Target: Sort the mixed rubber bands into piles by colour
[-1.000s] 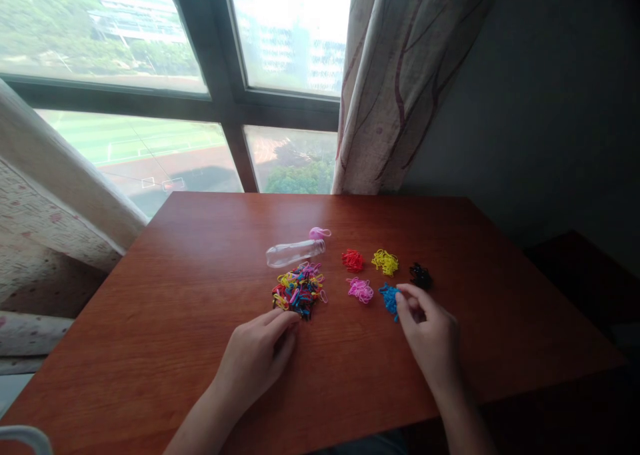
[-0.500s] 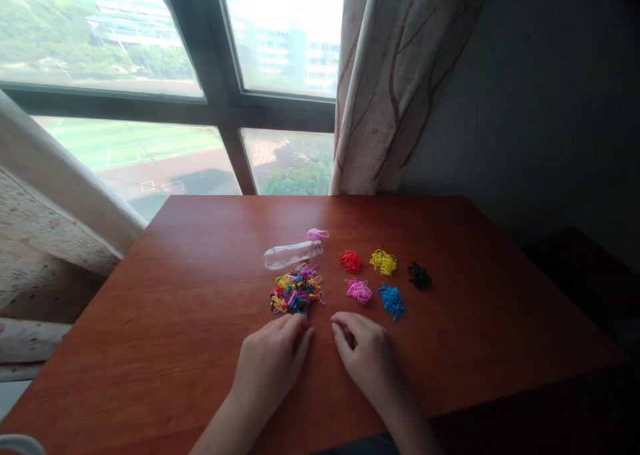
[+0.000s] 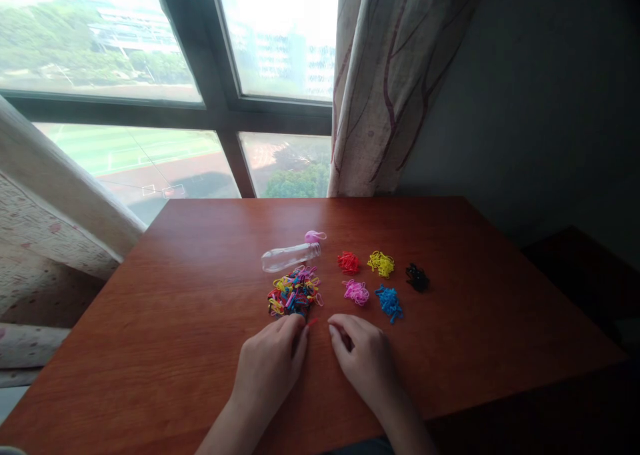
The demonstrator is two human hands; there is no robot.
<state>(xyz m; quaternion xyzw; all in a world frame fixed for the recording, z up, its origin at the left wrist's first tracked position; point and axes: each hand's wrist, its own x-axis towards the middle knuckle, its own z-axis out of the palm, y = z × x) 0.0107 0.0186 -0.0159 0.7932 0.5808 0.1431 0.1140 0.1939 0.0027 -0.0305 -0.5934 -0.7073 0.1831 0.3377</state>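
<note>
A pile of mixed-colour rubber bands (image 3: 294,292) lies on the wooden table (image 3: 175,295). At its near edge my left hand (image 3: 270,358) is closed in a pinch, and a red rubber band (image 3: 313,322) pokes out at its fingertips. My right hand (image 3: 363,352) rests just to the right, fingers curled and thumb close to the index finger, with nothing visible in it. Beyond it lie single-colour heaps: red bands (image 3: 349,263), yellow bands (image 3: 381,264), pink bands (image 3: 357,292), blue bands (image 3: 389,303) and black bands (image 3: 417,277).
A clear plastic bottle (image 3: 290,258) lies on its side behind the mixed pile, its mouth toward the right. By the mouth sits a pink cap with a loop (image 3: 314,236). A window (image 3: 220,115) and curtains (image 3: 395,88) stand beyond the table's far edge.
A red rubber band now shows at my left fingertips, drawn out from the near edge of the pile. My right hand has hardly moved. The view has shifted slightly.
</note>
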